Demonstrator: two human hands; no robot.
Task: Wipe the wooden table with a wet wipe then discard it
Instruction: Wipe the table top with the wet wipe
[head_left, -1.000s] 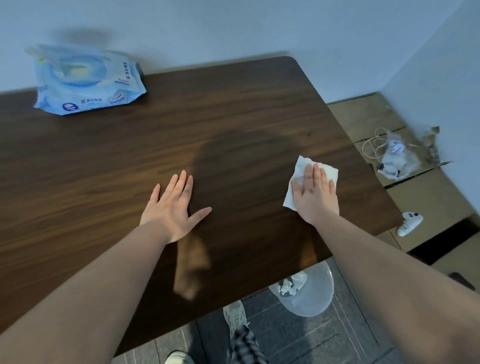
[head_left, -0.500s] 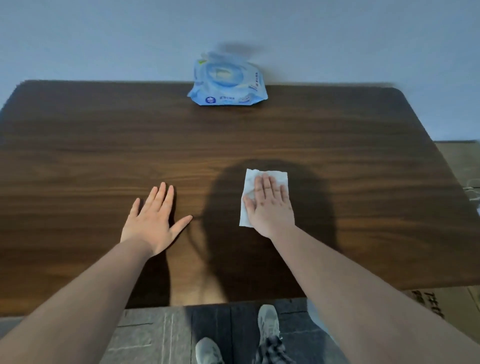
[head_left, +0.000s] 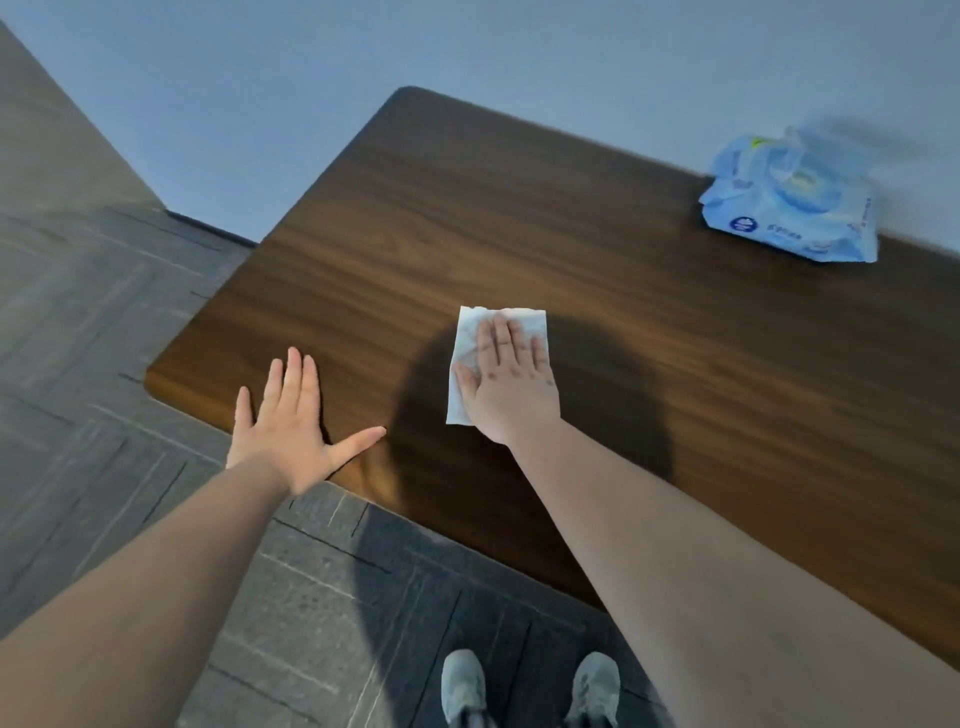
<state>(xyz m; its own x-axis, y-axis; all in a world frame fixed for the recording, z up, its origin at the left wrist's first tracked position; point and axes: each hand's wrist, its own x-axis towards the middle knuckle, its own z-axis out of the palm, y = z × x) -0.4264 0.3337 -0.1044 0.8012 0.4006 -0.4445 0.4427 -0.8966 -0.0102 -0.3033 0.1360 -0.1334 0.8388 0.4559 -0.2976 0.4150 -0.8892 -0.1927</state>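
A dark wooden table (head_left: 519, 234) fills the middle and right of the head view. My right hand (head_left: 511, 387) lies flat on a white wet wipe (head_left: 467, 358), pressing it onto the tabletop near the front left part. The wipe sticks out past my fingertips and on the thumb side. My left hand (head_left: 291, 431) rests flat with fingers spread on the table's front edge near its left corner, holding nothing.
A blue pack of wet wipes (head_left: 789, 213) lies at the far right edge against the grey wall (head_left: 519, 52). Grey tiled floor (head_left: 104, 364) lies left of and below the table. My two shoes (head_left: 530, 686) show at the bottom.
My right hand has slid the wipe leftward across the table, from near the right edge to the left part. My left hand shifted left to the front left corner. The view swung left.
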